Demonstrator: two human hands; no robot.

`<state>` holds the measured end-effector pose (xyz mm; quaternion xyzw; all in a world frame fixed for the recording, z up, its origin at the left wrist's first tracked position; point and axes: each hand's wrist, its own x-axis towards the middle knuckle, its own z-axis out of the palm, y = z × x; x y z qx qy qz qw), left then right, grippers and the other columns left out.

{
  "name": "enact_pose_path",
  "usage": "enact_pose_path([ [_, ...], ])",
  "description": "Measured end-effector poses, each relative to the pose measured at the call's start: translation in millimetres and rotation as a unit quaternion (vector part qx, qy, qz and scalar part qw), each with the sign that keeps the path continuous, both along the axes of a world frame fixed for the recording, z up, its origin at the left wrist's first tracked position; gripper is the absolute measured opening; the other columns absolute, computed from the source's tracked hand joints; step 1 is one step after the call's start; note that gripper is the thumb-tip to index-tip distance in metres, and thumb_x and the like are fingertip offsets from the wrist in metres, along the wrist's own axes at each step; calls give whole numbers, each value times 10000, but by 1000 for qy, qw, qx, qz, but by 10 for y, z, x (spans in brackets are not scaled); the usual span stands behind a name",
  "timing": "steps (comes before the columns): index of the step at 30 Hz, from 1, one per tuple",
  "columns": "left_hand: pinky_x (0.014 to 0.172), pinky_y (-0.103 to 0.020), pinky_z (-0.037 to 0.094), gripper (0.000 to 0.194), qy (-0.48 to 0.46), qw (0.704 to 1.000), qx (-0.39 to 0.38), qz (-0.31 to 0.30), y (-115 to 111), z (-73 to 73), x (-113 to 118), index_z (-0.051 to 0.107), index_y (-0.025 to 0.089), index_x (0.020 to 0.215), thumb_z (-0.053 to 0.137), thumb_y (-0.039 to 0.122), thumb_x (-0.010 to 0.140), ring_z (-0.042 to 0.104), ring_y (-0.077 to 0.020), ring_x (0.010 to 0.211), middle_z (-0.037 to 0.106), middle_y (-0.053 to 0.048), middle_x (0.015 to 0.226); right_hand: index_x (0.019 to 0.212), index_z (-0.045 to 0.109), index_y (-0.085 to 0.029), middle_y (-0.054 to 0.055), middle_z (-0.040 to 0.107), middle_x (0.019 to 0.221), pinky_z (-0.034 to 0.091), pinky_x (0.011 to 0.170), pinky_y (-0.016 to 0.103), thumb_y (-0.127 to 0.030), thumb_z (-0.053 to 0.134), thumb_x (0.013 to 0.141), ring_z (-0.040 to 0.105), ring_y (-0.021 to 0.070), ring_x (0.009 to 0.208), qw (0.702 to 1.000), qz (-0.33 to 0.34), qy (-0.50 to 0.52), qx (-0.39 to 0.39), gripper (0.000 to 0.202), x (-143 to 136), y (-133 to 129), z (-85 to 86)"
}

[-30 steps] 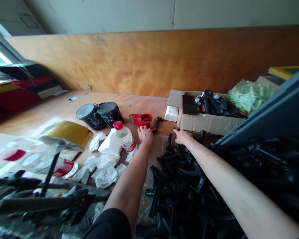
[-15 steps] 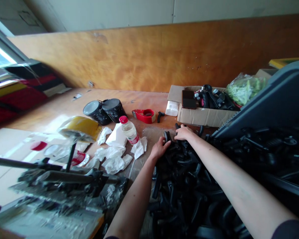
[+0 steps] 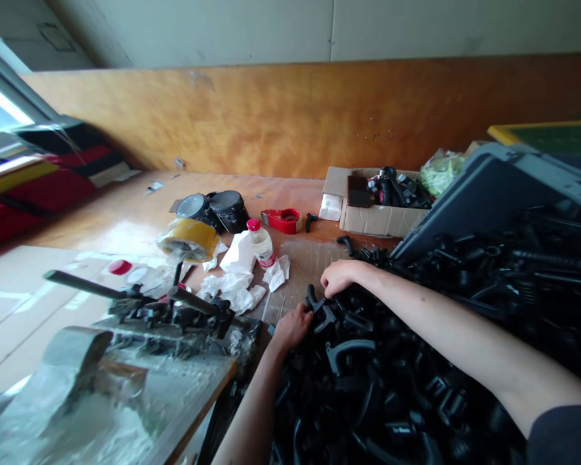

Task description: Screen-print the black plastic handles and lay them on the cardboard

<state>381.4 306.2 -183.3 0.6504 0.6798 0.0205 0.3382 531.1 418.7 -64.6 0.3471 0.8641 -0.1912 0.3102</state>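
Note:
A large heap of black handle-like parts [image 3: 351, 352] fills the space in front of me. At its left edge my left hand [image 3: 293, 327] is closed, its fingertips gripping a curved black part [image 3: 314, 298]. Just beyond and to the right, my right hand [image 3: 339, 278] reaches down into the heap with its fingers curled. What those fingers hold, if anything, is hidden under the hand. A single black part [image 3: 345, 244] lies at the far edge of the heap.
On the left stands a dusty metal fixture with rods [image 3: 169, 316]. Behind it are a yellow tape roll [image 3: 193, 239], a bottle [image 3: 261, 245], crumpled tissues [image 3: 235, 290] and a red tape dispenser [image 3: 283, 221]. A cardboard box [image 3: 382, 219] and a grey crate [image 3: 445, 187] stand right.
My view has shifted. Both hands have come nearer and lower, the left one down to the heap's left edge. My right hand has left the far edge, and a black part shows there.

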Motion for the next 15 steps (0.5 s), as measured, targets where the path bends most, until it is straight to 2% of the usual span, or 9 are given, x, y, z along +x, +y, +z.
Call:
enact_pose_path([
  [3,784,-296,444,340,23,998,14,-55,-281,51,-89,548,213,1052,245,341,966,670,-222,971,690,-94,1054,1063,731,-216,86,727,1016,463,665,305,-372,586,708,667,255,885,998,54,9,-7,414,-117,-336,365],
  [6,815,-287,452,336,13,995,57,-77,-499,44,-182,585,225,1011,260,298,966,662,-195,948,691,-63,1015,1042,734,-173,121,730,971,466,638,310,-304,599,711,675,265,849,993,116,5,6,381,-226,-775,647],
  [8,899,-326,444,335,10,987,119,-104,-595,-11,-225,619,219,906,287,239,947,643,-204,975,690,-63,998,943,754,-172,106,736,886,469,610,302,-278,622,717,678,255,800,987,161,-5,-19,282,-257,-1059,734],
  [10,961,-370,434,345,4,976,193,-103,-649,-95,-238,630,207,815,304,190,926,622,-219,1008,686,-77,990,809,753,-230,31,729,772,473,572,277,-317,670,719,672,214,712,974,189,-13,-126,150,-242,-1230,730],
  [12,955,-389,458,342,-3,966,253,-60,-676,-180,-222,627,196,780,313,170,914,618,-227,1004,681,-93,967,781,738,-285,-42,701,697,481,548,249,-404,710,704,656,170,633,948,168,-10,-271,144,-185,-1195,654],
  [13,938,-389,476,333,-8,961,275,-32,-684,-220,-207,624,193,780,319,167,912,621,-224,988,677,-96,957,818,735,-292,-57,691,688,489,549,240,-443,716,701,651,155,613,942,132,1,-308,191,-146,-1088,598],
  [14,917,-387,493,322,-10,956,292,-8,-692,-257,-191,618,192,782,325,165,912,627,-219,962,673,-94,942,863,734,-280,-58,687,692,497,559,234,-470,716,702,648,146,606,953,76,21,-292,250,-105,-926,534],
  [15,894,-383,507,303,-12,952,305,7,-701,-296,-177,612,192,786,337,164,912,632,-214,932,669,-89,923,910,730,-251,-46,690,714,503,578,231,-487,712,712,649,141,621,972,7,50,-229,308,-62,-722,464],
])
